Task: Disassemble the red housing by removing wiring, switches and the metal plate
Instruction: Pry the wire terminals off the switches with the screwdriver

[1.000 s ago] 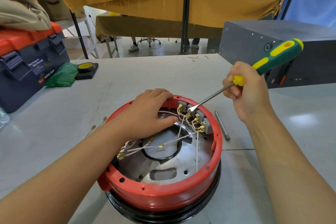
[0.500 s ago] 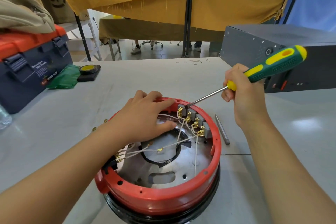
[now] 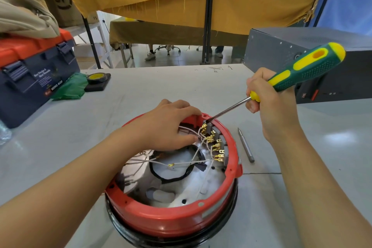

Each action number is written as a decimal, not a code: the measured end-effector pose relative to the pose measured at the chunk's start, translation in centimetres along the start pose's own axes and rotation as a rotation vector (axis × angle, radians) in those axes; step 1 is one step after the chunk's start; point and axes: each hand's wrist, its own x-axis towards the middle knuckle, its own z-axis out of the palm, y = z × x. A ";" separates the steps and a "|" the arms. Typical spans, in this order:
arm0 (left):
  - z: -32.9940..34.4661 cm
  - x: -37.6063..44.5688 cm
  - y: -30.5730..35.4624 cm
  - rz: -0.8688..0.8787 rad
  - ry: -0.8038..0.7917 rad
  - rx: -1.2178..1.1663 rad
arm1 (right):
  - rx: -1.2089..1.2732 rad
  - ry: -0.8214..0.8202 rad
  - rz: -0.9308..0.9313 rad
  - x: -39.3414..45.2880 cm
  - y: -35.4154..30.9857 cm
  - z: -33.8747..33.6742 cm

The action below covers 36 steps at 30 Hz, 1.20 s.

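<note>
The round red housing [image 3: 173,219] sits on the table in front of me, open side up. Inside lie a shiny metal plate [image 3: 193,193], white wires [image 3: 189,162] and a row of grey switches with brass terminals [image 3: 216,143] along the far right wall. My left hand [image 3: 167,127] rests on the housing's far rim, thumb down among the wires. My right hand [image 3: 269,102] grips a green and yellow screwdriver [image 3: 302,68]; its tip touches the farthest switch.
A loose metal bit [image 3: 246,145] lies right of the housing. A blue and orange toolbox [image 3: 36,74] stands at the left, with a green cloth [image 3: 69,88] and a yellow tape roll [image 3: 97,78] beside it. A grey metal box [image 3: 281,46] stands at the back right.
The screwdriver tip has moved up from the brass terminals to the top of the farthest switch. My left hand stayed on the rim.
</note>
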 end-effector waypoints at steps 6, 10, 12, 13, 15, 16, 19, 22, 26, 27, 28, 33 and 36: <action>1.0 -0.5 0.0 0.013 0.094 0.017 | -0.032 -0.048 -0.038 0.1 -0.2 -0.1; 1.2 -0.5 -0.3 0.024 0.102 0.010 | -0.103 -0.111 -0.111 0.1 -0.3 -0.1; 1.2 -0.5 -0.5 0.034 0.100 -0.024 | -0.128 -0.134 -0.141 0.0 -0.4 0.0; 1.2 -0.5 -0.6 0.042 0.105 -0.049 | -0.137 -0.143 -0.154 0.0 -0.5 0.1; 1.1 -0.6 -0.6 0.060 0.120 -0.081 | -0.153 -0.153 -0.175 -0.1 -0.6 0.3; 1.0 -0.6 -0.7 0.068 0.128 -0.086 | -0.159 -0.153 -0.181 -0.2 -0.7 0.4; 1.0 -0.7 -0.7 0.079 0.148 -0.108 | -0.173 -0.147 -0.189 -0.3 -0.8 0.5; 0.9 -0.7 -0.7 0.070 0.138 -0.140 | -0.171 -0.155 -0.194 -0.3 -0.8 0.7; 0.9 -0.7 -0.6 0.044 0.097 -0.164 | -0.161 -0.147 -0.172 -0.3 -0.7 0.6; 0.9 -0.7 -0.6 0.040 0.094 -0.172 | -0.140 -0.136 -0.150 -0.2 -0.6 0.6; 0.9 -0.7 -0.6 0.036 0.092 -0.179 | -0.108 -0.120 -0.122 -0.1 -0.5 0.6; 0.9 -0.6 -0.5 0.022 0.087 -0.175 | 0.048 -0.024 0.020 0.6 0.7 -0.2; 0.8 -0.6 -0.4 0.017 0.083 -0.182 | 0.096 -0.009 0.062 0.9 1.4 -0.7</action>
